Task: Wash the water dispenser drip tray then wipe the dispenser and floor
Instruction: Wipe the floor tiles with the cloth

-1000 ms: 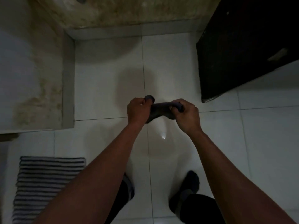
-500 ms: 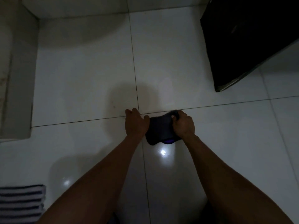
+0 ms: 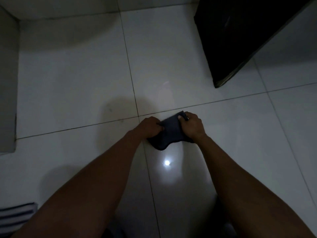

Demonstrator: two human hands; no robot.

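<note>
Both hands (image 3: pixel 171 128) grip dark cloth (image 3: pixel 169 134) on floor (image 3: pixel 77 83); blk cabinet (image 3: pixel 240 31) nr right.

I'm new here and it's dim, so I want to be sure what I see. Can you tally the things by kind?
Hands: 2, left hand and right hand
Dark cloths: 1, cloth, each hand's grip on one end
Striped mats: 1, mat
Black cabinets: 1, cabinet
Total: 5

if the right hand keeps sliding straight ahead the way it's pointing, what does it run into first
Nothing close. The right hand, gripping the dark cloth on the floor, points up the picture and slightly left over bare tile. The dark cabinet sits off to its right, so the wall base probably comes first, though depth is unclear.
</note>
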